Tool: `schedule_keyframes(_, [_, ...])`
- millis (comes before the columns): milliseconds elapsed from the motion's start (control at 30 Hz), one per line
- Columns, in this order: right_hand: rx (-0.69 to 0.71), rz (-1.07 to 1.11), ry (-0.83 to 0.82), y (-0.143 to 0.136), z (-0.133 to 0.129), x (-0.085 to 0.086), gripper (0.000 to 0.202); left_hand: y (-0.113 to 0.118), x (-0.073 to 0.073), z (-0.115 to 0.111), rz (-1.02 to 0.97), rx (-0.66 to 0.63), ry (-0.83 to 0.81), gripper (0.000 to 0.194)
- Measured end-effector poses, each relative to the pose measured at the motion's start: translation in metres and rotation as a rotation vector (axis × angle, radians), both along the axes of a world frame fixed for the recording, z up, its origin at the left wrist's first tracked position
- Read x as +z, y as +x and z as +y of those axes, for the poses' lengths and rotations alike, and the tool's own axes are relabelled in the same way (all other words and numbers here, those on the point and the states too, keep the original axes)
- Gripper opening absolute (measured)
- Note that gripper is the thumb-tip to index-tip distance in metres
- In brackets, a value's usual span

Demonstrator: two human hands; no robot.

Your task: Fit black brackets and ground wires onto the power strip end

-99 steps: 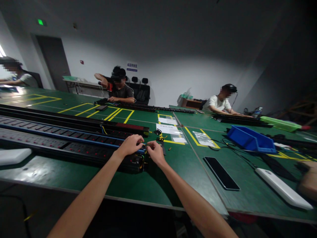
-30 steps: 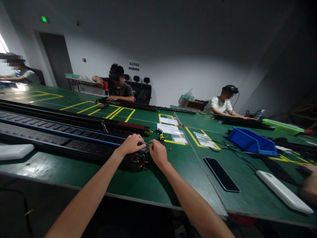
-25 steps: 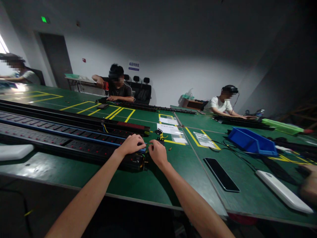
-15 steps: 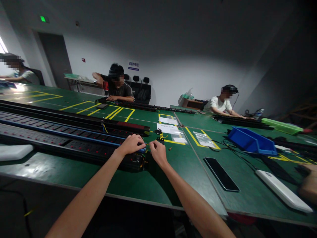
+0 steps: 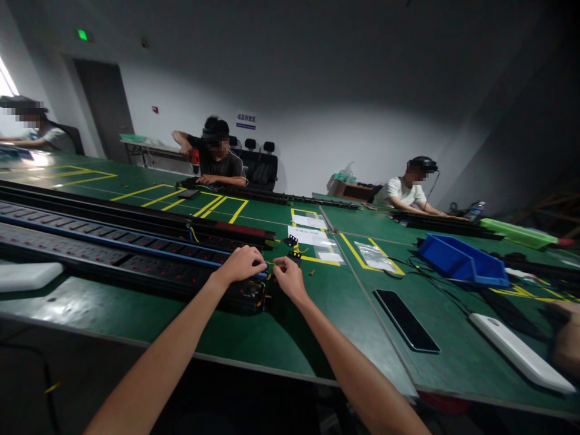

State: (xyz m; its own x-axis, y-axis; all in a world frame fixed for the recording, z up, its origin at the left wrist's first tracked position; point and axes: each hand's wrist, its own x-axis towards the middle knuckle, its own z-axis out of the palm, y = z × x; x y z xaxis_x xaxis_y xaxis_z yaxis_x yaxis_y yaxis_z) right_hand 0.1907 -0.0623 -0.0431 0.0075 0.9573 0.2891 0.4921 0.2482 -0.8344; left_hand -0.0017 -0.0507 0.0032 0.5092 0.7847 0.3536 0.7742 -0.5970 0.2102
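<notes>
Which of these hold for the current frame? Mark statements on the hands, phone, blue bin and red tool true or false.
1. The left hand and right hand are close together near the black strip's end. True.
2. The blue bin is farther from the camera than the phone. True.
3. The phone rests inside the blue bin. False: it lies on the green table.
4. The red tool is in the right hand. False: a person across the table has it.
</notes>
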Motion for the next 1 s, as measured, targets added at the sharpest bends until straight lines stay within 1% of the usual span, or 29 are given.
schedule_keyframes(100, [0.008, -0.027, 0.000, 0.001, 0.002, -0.003, 0.028, 0.000, 0.000, 0.000, 0.013, 0.020, 0.003, 0.026])
schedule_keyframes(267, [0.009, 0.029, -0.048, 0.001, 0.003, -0.004, 0.030, 0.001, -0.001, -0.001, -0.023, 0.057, 0.010, 0.019])
schedule_keyframes(367, [0.011, 0.038, -0.061, 0.001, 0.003, -0.003, 0.029, 0.001, -0.001, -0.001, -0.036, 0.067, 0.010, 0.020])
schedule_keyframes(567, [0.054, 0.099, -0.116, 0.000, 0.003, -0.004, 0.025, 0.004, 0.000, -0.003, 0.013, 0.118, 0.022, 0.021])
schedule_keyframes(833, [0.071, 0.097, -0.116, -0.004, 0.002, -0.006, 0.028, 0.013, 0.003, -0.006, 0.026, 0.205, 0.016, 0.021])
schedule_keyframes(1000, [0.054, 0.103, -0.114, -0.005, 0.004, -0.008, 0.027, 0.016, 0.003, -0.006, 0.009, 0.245, -0.001, 0.020])
